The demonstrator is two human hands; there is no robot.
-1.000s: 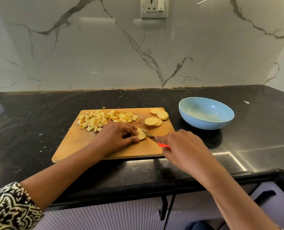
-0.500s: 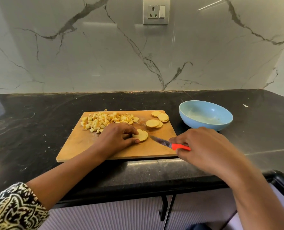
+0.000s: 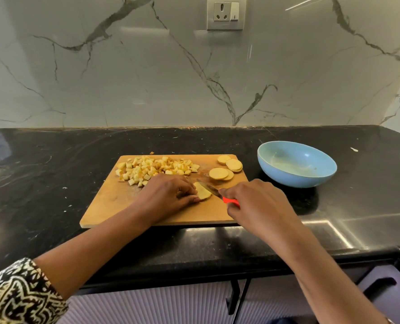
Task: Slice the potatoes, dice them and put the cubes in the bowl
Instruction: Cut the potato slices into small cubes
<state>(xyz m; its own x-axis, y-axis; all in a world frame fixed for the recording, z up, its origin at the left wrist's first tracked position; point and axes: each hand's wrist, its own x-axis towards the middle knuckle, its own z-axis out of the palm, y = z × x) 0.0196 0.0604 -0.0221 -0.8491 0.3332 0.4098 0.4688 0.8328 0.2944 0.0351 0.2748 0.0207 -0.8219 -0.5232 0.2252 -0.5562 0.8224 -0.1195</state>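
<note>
On the wooden cutting board (image 3: 114, 202) my left hand (image 3: 168, 195) pinches a stack of potato slices (image 3: 203, 194) flat against the wood. My right hand (image 3: 252, 202) grips a knife (image 3: 211, 189) by its red handle, and the blade lies across the right edge of that stack. A heap of potato cubes (image 3: 154, 169) covers the board's far left part. Several round potato slices (image 3: 227, 168) lie at the board's far right corner. The light blue bowl (image 3: 297, 166) stands to the right of the board with nothing in it.
The board lies on a black stone counter (image 3: 42, 183) whose front edge runs just below my forearms. A marble wall with a power socket (image 3: 225, 12) rises behind. Cabinet fronts with black handles (image 3: 236, 298) sit under the counter.
My right hand has brought the knife back left from beside the stack, and its blade now rests on the slices. My left hand has kept its hold on the stack.
</note>
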